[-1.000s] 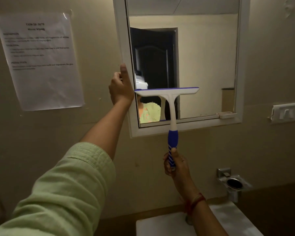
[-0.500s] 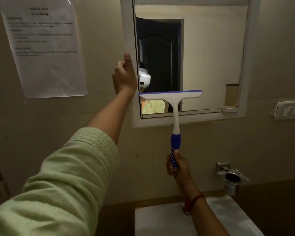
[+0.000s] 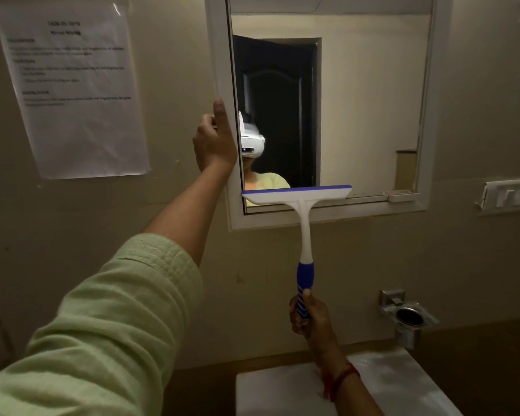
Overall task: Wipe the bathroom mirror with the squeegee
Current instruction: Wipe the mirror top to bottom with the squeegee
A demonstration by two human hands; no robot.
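A white-framed mirror hangs on the beige wall in the upper middle. The squeegee, white with a blue blade edge and a blue grip, stands upright with its blade lying level across the mirror's lower left, just above the bottom frame. My right hand is closed around the bottom of its blue handle, below the mirror. My left hand grips the mirror's left frame edge, thumb pointing up along it. The glass reflects a person wearing a white headset and a dark doorway.
A printed sheet of paper is taped to the wall at left. A white switch plate sits to the right of the mirror. Below it a metal cup holder sticks out from the wall. A white basin lies under my right forearm.
The squeegee blade has slid down the glass from about a third up to just above the bottom frame. My left hand keeps its hold on the frame's left edge.
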